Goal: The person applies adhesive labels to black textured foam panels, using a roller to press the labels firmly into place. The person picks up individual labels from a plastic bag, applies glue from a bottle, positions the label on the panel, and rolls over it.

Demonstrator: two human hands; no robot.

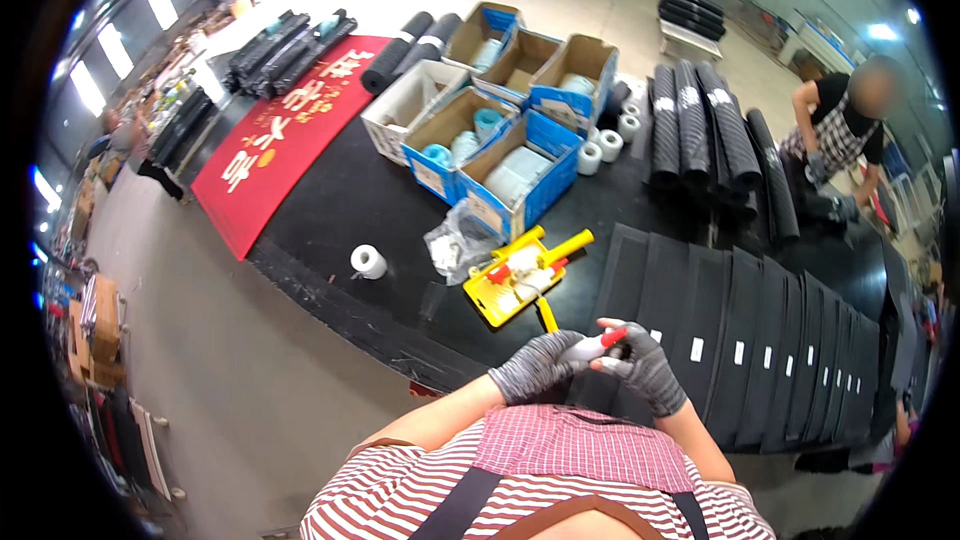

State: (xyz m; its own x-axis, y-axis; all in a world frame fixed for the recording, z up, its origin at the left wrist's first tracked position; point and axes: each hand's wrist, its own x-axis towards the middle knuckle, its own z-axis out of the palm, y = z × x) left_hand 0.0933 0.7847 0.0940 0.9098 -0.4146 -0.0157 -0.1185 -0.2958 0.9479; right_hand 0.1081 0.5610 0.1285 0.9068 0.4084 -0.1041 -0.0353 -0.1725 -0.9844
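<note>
Close to my chest, at the table's near edge, I hold a small white bottle [580, 351] with a red tip. My left hand [535, 368], in a grey glove with bare fingertips, is closed round its white body. My right hand [648, 370], gloved the same way, has its fingers curled at the red tip; its palm side is partly hidden. Just beyond my hands lies a yellow tray [490, 302] with yellow-handled tools, white pieces and a bit of red on it. A crumpled clear plastic bag [458, 240] sits behind the tray.
Overlapping black mats [690, 290] with white labels cover the table to my right. Blue boxes [545, 195] of thread spools stand ahead. One white spool [368, 261] and a red printed mat [290, 145] lie left. Black rolls [690, 125] lie far right, beside a co-worker [835, 130].
</note>
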